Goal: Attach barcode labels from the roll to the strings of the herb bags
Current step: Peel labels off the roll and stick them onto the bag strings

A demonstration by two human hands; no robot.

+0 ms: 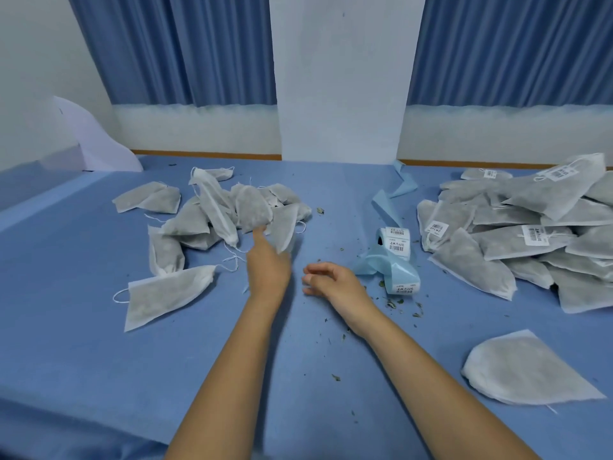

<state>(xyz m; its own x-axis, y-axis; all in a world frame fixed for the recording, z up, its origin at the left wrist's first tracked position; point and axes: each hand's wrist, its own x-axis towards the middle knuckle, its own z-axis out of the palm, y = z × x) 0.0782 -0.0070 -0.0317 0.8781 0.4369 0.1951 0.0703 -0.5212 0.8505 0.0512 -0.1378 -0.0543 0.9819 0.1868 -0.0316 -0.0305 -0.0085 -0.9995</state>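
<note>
A heap of unlabelled grey herb bags (212, 214) with white strings lies at the left of the blue table (99, 360). My left hand (267, 265) reaches into its near edge. One finger is straight and touches a bag (283, 227), whose lower tip hides the other fingers. My right hand (331, 282) hovers beside it with fingers loosely curled, holding nothing. The barcode label roll (394, 242) stands just right of my right hand, and its light blue backing strip (399, 273) trails toward me. Labelled bags (517, 227) are stacked at the right.
One loose bag (166, 293) lies at the front left and another (527, 370) at the front right. Used blue backing (394, 194) curls behind the roll. Herb crumbs (394, 305) dot the middle of the table. A wall and blue curtains (185, 51) close off the far side.
</note>
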